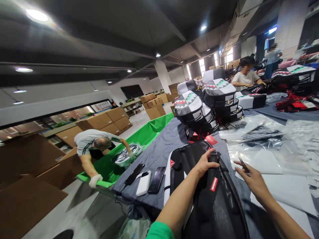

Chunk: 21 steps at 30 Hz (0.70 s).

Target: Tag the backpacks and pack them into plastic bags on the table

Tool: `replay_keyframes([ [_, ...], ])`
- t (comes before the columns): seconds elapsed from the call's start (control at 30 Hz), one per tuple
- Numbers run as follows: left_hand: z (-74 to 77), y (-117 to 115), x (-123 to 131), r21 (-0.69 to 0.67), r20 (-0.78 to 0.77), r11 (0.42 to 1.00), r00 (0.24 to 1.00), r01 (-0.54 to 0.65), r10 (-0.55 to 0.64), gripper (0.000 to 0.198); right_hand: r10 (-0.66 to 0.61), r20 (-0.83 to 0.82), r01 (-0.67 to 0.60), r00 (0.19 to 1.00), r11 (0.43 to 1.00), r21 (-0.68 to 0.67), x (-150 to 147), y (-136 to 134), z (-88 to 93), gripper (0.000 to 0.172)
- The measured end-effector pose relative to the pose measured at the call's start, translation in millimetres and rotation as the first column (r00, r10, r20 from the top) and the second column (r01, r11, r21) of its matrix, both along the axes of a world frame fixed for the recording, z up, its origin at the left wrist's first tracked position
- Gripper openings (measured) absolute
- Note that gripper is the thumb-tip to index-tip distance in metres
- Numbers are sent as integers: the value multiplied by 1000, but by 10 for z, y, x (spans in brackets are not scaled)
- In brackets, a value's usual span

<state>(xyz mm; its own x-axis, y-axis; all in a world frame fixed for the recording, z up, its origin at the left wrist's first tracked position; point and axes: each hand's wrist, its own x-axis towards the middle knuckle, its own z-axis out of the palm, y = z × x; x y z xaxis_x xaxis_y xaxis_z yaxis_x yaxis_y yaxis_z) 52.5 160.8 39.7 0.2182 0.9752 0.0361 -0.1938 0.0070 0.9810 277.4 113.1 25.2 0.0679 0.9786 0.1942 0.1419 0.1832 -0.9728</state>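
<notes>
A black backpack (203,205) lies in front of me on the cloth-covered table, its straps and back panel facing up. Near its top, my left hand (205,163) grips a shoulder strap (216,172), thumb and fingers on either side. A red-and-white label (213,184) sits on the strap below that hand. To the right of the bag, my right hand (251,179) holds small dark metal thread snips (244,165), their tip pointing up and away from the backpack. Part of the backpack is hidden under my left forearm.
Stacked patterned backpacks (189,108) stand beyond, beside clear plastic bags (259,136) and white sheets (286,189). Two phones and a white power bank (143,183) lie left. A person (97,146) bends over a green bin (149,129); another person (245,78) works across the table.
</notes>
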Motion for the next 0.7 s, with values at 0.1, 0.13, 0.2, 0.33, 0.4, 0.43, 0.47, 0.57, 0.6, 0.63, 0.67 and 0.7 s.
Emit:
replay_keyframes([
  [0.1, 55, -35, 1, 14, -43, 1000, 999, 10, -10, 94, 111, 7, -112, 994, 993, 45, -421, 303, 44, 69],
  [0.13, 75, -46, 1, 19, -61, 1000, 998, 15, -14, 94, 129, 8, -129, 992, 990, 56, -527, 389, 48, 66],
  [0.2, 109, -63, 4, 30, -102, 999, 995, 26, -22, 94, 126, 18, -127, 992, 989, 75, -654, 515, 41, 60],
  [0.33, 129, -77, 20, 65, -183, 997, 983, 35, -22, 92, 85, 69, -93, 994, 989, 118, -626, 575, 20, 53],
  [0.4, 117, -74, 30, 97, -221, 995, 975, 36, -14, 89, 83, 97, -96, 992, 986, 139, -560, 550, 25, 53],
  [0.43, 106, -69, 34, 115, -242, 993, 970, 40, -11, 85, 83, 110, -99, 990, 984, 148, -531, 534, 28, 53],
  [0.47, 92, -63, 38, 135, -268, 990, 964, 44, -6, 80, 82, 122, -101, 989, 983, 154, -508, 519, 31, 54],
  [0.57, 37, -33, 49, 208, -376, 976, 926, 61, 22, 52, 62, 162, -89, 985, 982, 167, -486, 477, 33, 56],
  [0.6, 18, -24, 54, 241, -418, 969, 907, 63, 45, 42, 53, 176, -83, 983, 982, 171, -490, 459, 36, 57],
  [0.63, 3, -18, 60, 278, -459, 958, 885, 62, 76, 34, 45, 191, -79, 981, 981, 175, -498, 437, 40, 58],
  [0.67, -8, -19, 69, 321, -497, 945, 860, 60, 114, 27, 40, 208, -79, 977, 980, 182, -505, 409, 47, 57],
  [0.7, -13, -28, 83, 366, -531, 929, 833, 57, 158, 21, 37, 227, -83, 973, 978, 193, -510, 377, 54, 56],
])
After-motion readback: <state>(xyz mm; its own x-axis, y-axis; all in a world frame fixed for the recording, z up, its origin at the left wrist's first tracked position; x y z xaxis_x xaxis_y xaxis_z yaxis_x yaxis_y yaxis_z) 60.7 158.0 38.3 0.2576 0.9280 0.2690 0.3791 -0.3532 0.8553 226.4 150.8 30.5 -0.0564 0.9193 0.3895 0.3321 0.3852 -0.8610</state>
